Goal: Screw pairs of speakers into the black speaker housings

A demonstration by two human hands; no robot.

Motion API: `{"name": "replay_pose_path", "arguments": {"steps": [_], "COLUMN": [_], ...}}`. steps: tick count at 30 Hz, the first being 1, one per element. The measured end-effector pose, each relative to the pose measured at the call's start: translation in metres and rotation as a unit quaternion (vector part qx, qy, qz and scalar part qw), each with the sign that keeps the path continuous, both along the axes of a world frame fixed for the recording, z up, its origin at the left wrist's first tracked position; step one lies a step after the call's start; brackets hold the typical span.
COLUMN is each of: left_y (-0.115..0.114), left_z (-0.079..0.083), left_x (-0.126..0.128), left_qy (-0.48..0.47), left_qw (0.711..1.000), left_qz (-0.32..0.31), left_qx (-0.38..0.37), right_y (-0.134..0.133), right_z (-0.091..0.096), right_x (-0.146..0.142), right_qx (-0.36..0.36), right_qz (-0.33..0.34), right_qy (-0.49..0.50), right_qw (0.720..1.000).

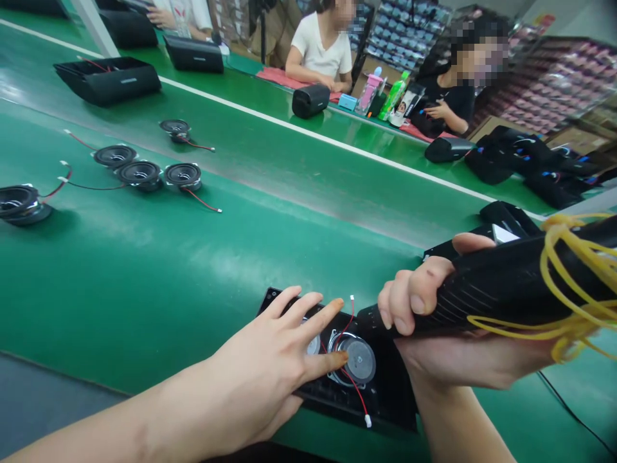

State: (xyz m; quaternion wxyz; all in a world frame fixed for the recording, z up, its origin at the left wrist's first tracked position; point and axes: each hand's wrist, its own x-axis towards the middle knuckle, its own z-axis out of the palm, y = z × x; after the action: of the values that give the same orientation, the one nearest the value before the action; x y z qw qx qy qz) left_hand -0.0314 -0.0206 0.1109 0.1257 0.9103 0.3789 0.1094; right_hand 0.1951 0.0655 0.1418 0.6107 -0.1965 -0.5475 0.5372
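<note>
My left hand (270, 363) lies flat with fingers spread on a black speaker housing (385, 402) near the belt's front edge. Its fingertips touch a round speaker driver (359, 361) seated in the housing, with red and black wires (359, 392) running from it. My right hand (429, 308) is wrapped around a black electric screwdriver (506, 289), whose tip points left and down toward the driver. Yellow coiled cord (573, 289) is wound round the tool's rear.
Several loose speaker drivers (139, 172) with wires lie on the green conveyor belt (193, 270) at the left. Black housings (108, 78) sit further back. Two people sit across the belt beside bottles (393, 96) and more black parts (520, 157).
</note>
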Motion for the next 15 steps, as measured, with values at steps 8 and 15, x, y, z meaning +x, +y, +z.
{"name": "replay_pose_path", "arguments": {"steps": [8,15], "left_y": [-0.0008,-0.0012], "left_z": [-0.0011,-0.0005], "left_x": [0.0007,0.0006], "left_qy": [-0.006,-0.006], "left_qw": [1.0,1.0], "left_qz": [-0.008,-0.005], "left_qx": [-0.008,0.005], "right_y": [0.0011,0.0001], "right_z": [-0.0026,-0.0016], "right_x": [-0.0069,-0.0053], "right_qx": [0.02,0.016], "right_qz": [-0.009,0.009], "right_qy": [-0.006,-0.01], "right_qw": [1.0,1.0]}}
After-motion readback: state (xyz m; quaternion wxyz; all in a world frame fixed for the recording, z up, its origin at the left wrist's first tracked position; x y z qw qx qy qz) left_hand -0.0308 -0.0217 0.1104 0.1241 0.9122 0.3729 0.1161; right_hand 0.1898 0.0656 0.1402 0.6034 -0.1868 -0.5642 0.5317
